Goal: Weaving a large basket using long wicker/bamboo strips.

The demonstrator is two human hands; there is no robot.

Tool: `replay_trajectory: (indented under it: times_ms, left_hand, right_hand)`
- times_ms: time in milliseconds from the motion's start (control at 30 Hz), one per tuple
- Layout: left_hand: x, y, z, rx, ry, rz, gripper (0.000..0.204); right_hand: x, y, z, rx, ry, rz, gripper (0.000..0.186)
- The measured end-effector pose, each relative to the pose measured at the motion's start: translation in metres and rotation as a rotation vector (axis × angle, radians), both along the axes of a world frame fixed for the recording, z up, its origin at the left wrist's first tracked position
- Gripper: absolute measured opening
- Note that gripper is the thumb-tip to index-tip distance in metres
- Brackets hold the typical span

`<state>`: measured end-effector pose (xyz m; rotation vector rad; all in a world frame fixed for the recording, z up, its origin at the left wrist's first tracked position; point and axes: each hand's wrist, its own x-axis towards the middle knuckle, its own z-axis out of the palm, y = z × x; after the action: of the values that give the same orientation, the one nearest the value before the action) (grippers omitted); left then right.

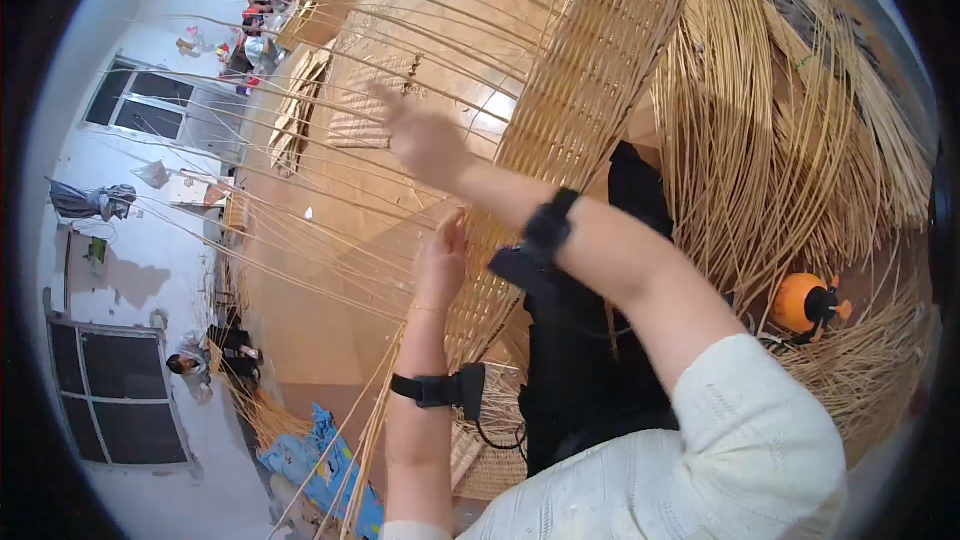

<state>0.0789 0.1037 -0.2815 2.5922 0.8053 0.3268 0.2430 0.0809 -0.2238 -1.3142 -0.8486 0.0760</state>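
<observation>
A long woven wicker panel stretches diagonally beside me, with many thin rods fanning out from its left edge. My left hand is at that edge, toward the panel's lower end. Its fingers are curled together, and what they hold is hidden. Farther along, my right hand is raised over the rods at the same edge, smeared by motion, so its fingers cannot be made out. Below my left hand, a loose bundle of rods runs along my left forearm. Each forearm wears a black strap with a small device.
A large heap of loose rods lies to the right, near an orange spray bottle. Flat woven pieces and a cardboard box are on the floor at the far left. A blue patterned cloth lies lower left. Other people sit along the wall.
</observation>
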Motion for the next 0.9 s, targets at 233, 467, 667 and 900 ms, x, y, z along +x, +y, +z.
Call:
replay_trajectory:
  times_ms: [233, 467, 667, 900]
  left_hand:
    - [0.101, -0.010, 0.047, -0.254, 0.013, -0.058, 0.023]
    - [0.133, -0.004, -0.005, -0.306, -0.215, 0.093, 0.027]
    - [0.122, -0.027, 0.021, 0.031, -0.036, -0.076, 0.026]
    - [0.016, -0.076, -0.006, -0.071, -0.151, -0.380, 0.031]
  right_hand:
    - [0.069, -0.082, -0.037, -0.197, 0.040, -0.127, 0.037]
    - [0.093, -0.019, -0.032, -0.304, -0.355, 0.066, 0.033]
    - [0.116, -0.084, -0.040, -0.246, 0.124, -0.478, 0.023]
    - [0.058, -0.129, -0.071, -0.284, 0.198, -0.192, 0.036]
